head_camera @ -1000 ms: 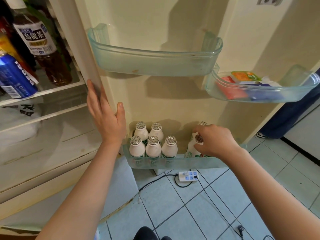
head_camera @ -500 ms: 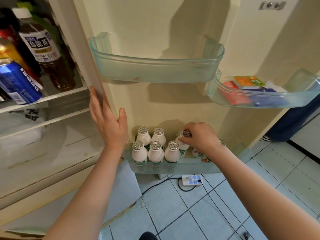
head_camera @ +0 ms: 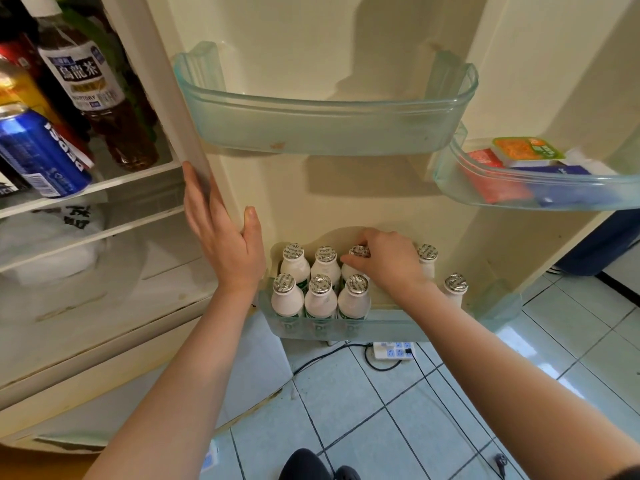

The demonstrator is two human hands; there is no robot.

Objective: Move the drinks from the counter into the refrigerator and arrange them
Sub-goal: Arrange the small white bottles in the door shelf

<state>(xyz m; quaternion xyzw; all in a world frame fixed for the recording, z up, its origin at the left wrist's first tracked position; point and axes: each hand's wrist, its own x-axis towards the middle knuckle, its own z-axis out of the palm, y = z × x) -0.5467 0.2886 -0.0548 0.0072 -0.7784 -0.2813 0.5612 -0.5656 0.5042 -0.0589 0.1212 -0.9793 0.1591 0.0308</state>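
Bottom door bin [head_camera: 388, 329] holds eight upright white bottles [head_camera: 320, 299]: six packed at 9 o'clock, two apart toward 3 o'clock.

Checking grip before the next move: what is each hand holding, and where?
Right hand grips a small white bottle by its foil cap; left hand holds nothing, resting flat on the door edge.

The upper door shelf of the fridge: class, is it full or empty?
Empty. The upper door shelf is see-through, and nothing shows inside; only the door's cream wall shows behind it.
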